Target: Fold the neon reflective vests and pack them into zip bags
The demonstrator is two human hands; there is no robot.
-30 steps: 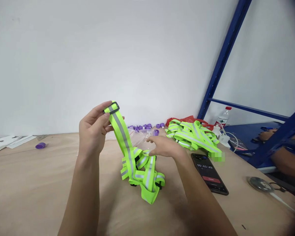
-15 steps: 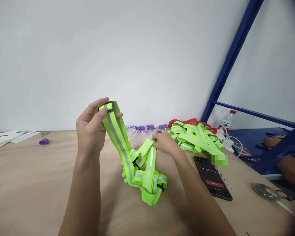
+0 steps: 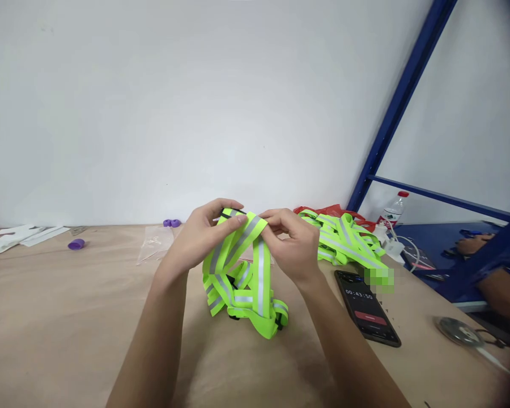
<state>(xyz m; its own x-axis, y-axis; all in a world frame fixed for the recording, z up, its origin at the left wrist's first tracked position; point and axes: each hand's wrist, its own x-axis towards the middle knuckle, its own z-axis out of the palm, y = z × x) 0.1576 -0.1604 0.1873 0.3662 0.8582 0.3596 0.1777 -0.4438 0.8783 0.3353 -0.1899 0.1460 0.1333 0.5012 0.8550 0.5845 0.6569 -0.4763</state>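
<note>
A neon-yellow reflective vest made of straps (image 3: pixel 261 277), with silver stripes and black buckles, hangs in loops between my two hands just above the table. My left hand (image 3: pixel 204 232) is closed on its upper left loop, thumb across the front, beside a black buckle partly covered by the fingers. Close by on the right, my right hand (image 3: pixel 293 241) pinches the top fold of another strap between thumb and fingers. The lower loops dangle in a bundle, and some straps overlap so that their course is hidden.
A pile of similar straps (image 3: pixel 344 238) lies at the back right, near a red bag, a bottle (image 3: pixel 393 209) and white cables. A phone (image 3: pixel 368 309) lies right of my forearm. Left are a purple cap (image 3: pixel 76 244), a clear plastic bag (image 3: pixel 155 243) and white strips (image 3: pixel 21 238).
My left hand has moved right and down with its strap, close to my right hand. My right hand has risen slightly. The straps between them have folded together.
</note>
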